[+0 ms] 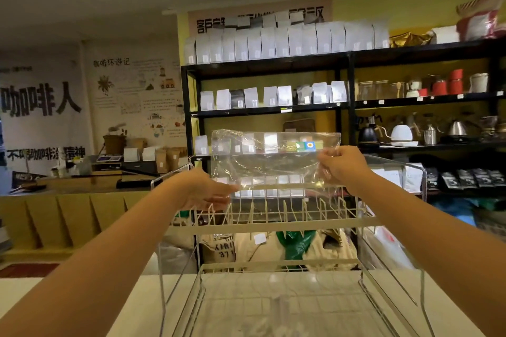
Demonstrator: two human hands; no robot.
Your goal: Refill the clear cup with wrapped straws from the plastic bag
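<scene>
Head view only. Both my arms were stretched fwd and up, holding the clear plastic bag (273, 161) spread flat at about shelf height, above the top tier of a white wire rack (276, 216).

R hand (341, 165): fingers curled shut, pinching the bag's right edge, film bunched under the knuckles.

L hand (204, 190): at the bag's lower-left corner, palm turned inward, fingers extended along the bottom edge and touching the film. Could not tell whether it was a real grip or just support; thumb side hidden.

Bag: looked flat and see-through, shelf goods visible straight through it. A small green/blue sticker (306, 145) sat near its upper right. No straws could be made out inside; glare and blur made it hard to be sure.

Clear cup: not seen in this view.

Rack: two tiers, upper one w/ upright prongs just below the bag, lower basket near me, standing on a pale counter (131, 309).

Behind: black shelving (350, 63) w/ rows of white pouches (284, 41) on top, kettles (401, 133) on the right mid shelf, red cups (449, 85) one shelf up. Sacks (224, 249) sat low behind the rack.
</scene>
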